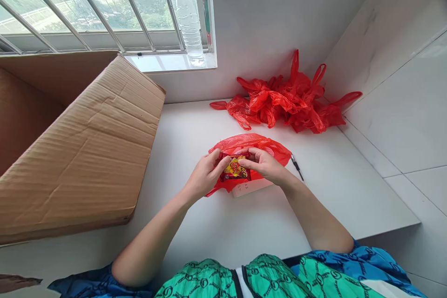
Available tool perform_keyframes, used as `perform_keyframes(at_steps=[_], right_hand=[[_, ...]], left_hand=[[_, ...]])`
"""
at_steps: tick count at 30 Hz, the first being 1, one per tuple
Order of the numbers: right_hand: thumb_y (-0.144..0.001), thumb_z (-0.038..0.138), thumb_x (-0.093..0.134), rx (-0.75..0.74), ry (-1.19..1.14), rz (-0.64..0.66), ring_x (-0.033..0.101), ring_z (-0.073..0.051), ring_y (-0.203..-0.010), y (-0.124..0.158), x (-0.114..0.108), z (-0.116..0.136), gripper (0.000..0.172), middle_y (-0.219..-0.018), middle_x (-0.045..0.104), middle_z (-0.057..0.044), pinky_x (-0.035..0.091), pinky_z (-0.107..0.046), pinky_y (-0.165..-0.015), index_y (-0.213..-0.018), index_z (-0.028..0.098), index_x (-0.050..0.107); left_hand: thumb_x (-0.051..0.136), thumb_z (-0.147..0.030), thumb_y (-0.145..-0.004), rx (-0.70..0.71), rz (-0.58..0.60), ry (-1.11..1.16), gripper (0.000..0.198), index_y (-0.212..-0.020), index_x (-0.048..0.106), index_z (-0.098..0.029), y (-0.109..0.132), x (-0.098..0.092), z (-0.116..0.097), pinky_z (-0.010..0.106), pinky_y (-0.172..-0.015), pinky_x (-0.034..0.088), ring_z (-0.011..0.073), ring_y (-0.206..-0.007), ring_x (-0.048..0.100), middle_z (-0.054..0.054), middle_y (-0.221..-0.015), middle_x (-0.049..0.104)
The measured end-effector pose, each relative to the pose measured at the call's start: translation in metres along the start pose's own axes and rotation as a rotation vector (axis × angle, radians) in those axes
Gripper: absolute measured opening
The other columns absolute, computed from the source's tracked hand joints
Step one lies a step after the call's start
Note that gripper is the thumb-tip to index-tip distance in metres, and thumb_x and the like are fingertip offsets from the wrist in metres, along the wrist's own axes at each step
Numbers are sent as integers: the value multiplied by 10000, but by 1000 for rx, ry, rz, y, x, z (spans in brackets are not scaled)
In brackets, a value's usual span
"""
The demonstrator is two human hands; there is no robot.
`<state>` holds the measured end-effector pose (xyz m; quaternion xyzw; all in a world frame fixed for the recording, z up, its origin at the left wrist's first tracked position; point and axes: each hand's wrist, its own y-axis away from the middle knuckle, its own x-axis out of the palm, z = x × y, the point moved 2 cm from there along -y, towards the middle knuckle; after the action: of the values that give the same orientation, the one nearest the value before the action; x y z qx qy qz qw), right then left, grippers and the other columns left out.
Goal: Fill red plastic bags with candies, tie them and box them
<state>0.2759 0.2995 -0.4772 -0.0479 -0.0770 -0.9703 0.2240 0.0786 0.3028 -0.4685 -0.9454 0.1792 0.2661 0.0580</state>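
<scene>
Shiny packet, pinched from both sides
Left hand, right hand, thumbs on top (red bag beneath, I notice).

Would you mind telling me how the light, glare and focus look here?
In the head view, daylight looks washed out through the metal-barred window; reflections brighten the glossy white sill; in that same view, the shiny red-and-yellow plastic packet, left hand and right hand look fairly sharp; a blurred dark patch covers its upper right corner.
</scene>
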Motion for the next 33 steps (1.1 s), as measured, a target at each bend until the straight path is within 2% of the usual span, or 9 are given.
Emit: perform_keyframes(at_steps=[5,7,11,14,18,22,25,30,33], right_hand=[[-918,484,606,-10,26,-6,647,-169,-900,-2,-3,-3,297,-947,676,-21,542,-333,-854,-1029,215,664],[-916,485,604,2,49,-2,642,-165,-857,-1,-5,-2,290,-888,655,-9,546,-341,-831,-1005,213,651],[-871,437,686,52,142,67,649,-173,-890,5,-5,3,262,-943,661,-14,545,-345,-826,-994,215,624],[-872,400,699,67,99,158,654,-184,-982,7,1,7,385,-1084,679,-40,549,-343,-850,-1203,246,576],[-886,376,677,52,-73,166,663,-221,-1082,5,3,5,449,-1207,680,-77,569,-387,-896,-1294,238,550],[-816,341,752,71,-145,63,679,-237,-1096,3,-4,3,518,-1254,675,-64,558,-437,-971,-1293,251,569],[-810,374,762,110,-80,91,669,-236,-1116,6,-6,5,492,-1294,650,-55,562,-414,-971,-1261,261,603],[-896,479,647,112,0,79,684,-209,-1032,8,-3,9,432,-1209,672,-56,592,-327,-807,-1256,248,584],[-906,448,646,84,-8,78,682,-180,-979,7,-3,8,423,-1142,683,-46,573,-313,-810,-1261,231,572]], left_hand=[[425,-480,-981,44,-58,-90,417,-681,338,-204,-1,0,0,253,-572,294,116,-602,341,-46,-620,347],[417,-477,-986,47,-54,-133,377,-726,441,-205,-1,0,-1,257,-605,336,125,-617,387,-43,-619,413],[454,-492,-976,67,-71,-187,311,-1123,579,-248,-1,0,-5,312,-831,421,141,-686,514,-56,-664,574],[496,-497,-954,106,-111,-198,380,-1235,550,-247,-1,-2,-11,376,-1000,379,146,-760,585,-46,-750,645],[374,-491,-1000,63,-126,-117,416,-1316,511,-258,3,-8,-16,358,-920,437,175,-869,621,-1,-869,689],[475,-472,-975,87,-53,-62,410,-1317,516,-250,11,-15,-16,320,-838,466,183,-878,642,29,-932,710],[469,-432,-988,113,-33,-41,339,-1243,576,-235,15,-20,-13,325,-861,479,183,-885,649,43,-932,720],[430,-358,-1012,214,-11,-165,283,-1207,615,-270,15,-22,-11,397,-1132,331,154,-981,651,10,-1122,719],[379,-316,-1031,271,12,-208,297,-1230,598,-282,15,-19,-11,386,-1175,278,123,-960,659,-16,-1123,716]])
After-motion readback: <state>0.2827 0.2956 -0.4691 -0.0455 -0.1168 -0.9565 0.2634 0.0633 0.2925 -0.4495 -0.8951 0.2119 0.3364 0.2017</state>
